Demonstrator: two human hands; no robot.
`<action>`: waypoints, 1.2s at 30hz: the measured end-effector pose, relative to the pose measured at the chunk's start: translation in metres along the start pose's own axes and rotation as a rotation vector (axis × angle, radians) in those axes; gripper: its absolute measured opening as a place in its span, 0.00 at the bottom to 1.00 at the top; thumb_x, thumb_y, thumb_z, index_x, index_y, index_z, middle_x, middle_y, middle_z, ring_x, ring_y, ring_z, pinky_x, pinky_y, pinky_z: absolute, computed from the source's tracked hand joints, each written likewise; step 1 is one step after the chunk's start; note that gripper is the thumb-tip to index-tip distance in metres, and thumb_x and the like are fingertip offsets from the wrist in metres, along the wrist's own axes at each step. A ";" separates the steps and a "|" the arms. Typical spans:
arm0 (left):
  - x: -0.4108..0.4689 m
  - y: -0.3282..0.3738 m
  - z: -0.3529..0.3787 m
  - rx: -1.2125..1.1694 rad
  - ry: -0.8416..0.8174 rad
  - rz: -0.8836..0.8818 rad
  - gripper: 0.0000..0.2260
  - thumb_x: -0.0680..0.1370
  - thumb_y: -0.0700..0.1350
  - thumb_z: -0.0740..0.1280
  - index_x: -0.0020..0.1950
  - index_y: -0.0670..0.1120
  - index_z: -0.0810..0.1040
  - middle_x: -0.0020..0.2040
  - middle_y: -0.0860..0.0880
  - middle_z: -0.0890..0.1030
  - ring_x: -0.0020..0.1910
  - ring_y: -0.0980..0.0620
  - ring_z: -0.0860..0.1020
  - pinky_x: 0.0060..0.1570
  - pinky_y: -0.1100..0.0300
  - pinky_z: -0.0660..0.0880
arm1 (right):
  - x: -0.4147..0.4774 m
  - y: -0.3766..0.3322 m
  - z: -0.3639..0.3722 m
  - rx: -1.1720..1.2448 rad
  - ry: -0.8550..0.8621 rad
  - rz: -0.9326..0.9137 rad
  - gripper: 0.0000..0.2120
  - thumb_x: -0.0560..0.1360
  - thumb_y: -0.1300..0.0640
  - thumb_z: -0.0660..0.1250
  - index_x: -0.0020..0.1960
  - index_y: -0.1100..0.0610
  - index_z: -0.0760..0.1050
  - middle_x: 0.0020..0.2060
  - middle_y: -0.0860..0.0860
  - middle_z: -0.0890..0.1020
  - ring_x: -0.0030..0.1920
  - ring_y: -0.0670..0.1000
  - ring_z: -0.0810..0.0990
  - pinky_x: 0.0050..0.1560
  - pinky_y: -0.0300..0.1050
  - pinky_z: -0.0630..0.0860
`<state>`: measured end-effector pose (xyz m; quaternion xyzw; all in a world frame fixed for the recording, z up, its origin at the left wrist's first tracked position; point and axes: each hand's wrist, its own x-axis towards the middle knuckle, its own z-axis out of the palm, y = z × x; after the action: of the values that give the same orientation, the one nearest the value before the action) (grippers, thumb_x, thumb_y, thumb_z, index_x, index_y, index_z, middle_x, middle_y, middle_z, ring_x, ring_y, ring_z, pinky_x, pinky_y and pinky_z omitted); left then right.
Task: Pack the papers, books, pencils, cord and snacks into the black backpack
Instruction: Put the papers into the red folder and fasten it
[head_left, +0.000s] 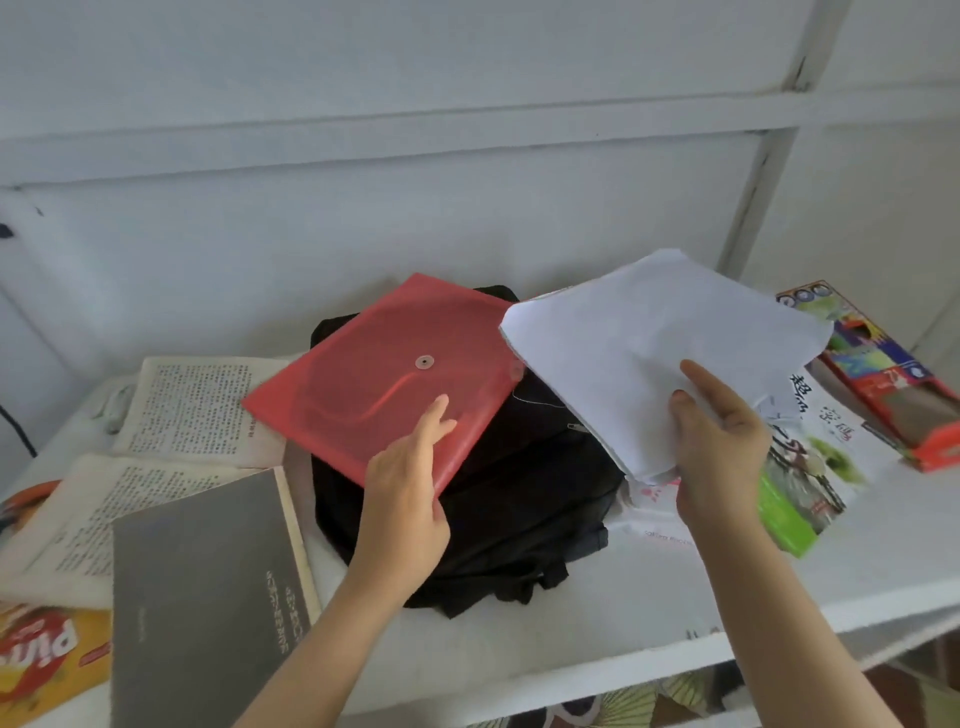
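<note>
At the far left a yellow snack bag (47, 660) lies at the edge of the white tabletop (623, 613), with an open book (192, 405) behind it and a grey book (208, 597) lying closed on top of printed pages. Next along, the left hand (410, 493) pinches the near edge of a red folder (384, 374), holding it tilted over the black backpack (519, 493), which lies slumped in the middle of the tabletop. The right hand (722, 447) grips a stack of white papers (660, 353) by its lower corner, raised just beside the folder. Under them lies a green-covered book (810, 467), and farthest right a colourful pencil box (883, 374).
</note>
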<state>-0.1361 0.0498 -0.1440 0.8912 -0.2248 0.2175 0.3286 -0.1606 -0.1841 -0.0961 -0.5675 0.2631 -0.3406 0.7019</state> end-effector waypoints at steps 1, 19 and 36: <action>-0.007 -0.002 -0.004 -0.028 -0.038 0.025 0.48 0.61 0.21 0.67 0.74 0.51 0.56 0.60 0.60 0.72 0.60 0.70 0.65 0.62 0.63 0.61 | -0.005 0.000 -0.002 -0.005 0.004 -0.008 0.15 0.75 0.66 0.63 0.49 0.46 0.79 0.54 0.46 0.80 0.58 0.48 0.78 0.62 0.47 0.74; -0.044 0.006 -0.001 -0.221 -0.185 0.096 0.11 0.75 0.52 0.63 0.43 0.51 0.84 0.47 0.60 0.82 0.52 0.61 0.76 0.57 0.54 0.72 | -0.085 0.001 -0.047 -0.666 0.018 -0.290 0.16 0.79 0.63 0.59 0.65 0.55 0.75 0.39 0.46 0.70 0.31 0.45 0.71 0.37 0.42 0.74; -0.030 0.000 -0.017 0.453 -0.459 -0.133 0.38 0.72 0.71 0.55 0.76 0.57 0.47 0.77 0.43 0.45 0.75 0.43 0.46 0.70 0.37 0.43 | -0.105 0.000 -0.071 -0.793 -0.042 -0.289 0.16 0.79 0.63 0.59 0.64 0.54 0.76 0.47 0.49 0.74 0.31 0.44 0.72 0.28 0.29 0.68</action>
<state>-0.1645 0.0693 -0.1487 0.9801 -0.1800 0.0336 0.0765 -0.2807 -0.1467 -0.1129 -0.8316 0.2771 -0.2961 0.3795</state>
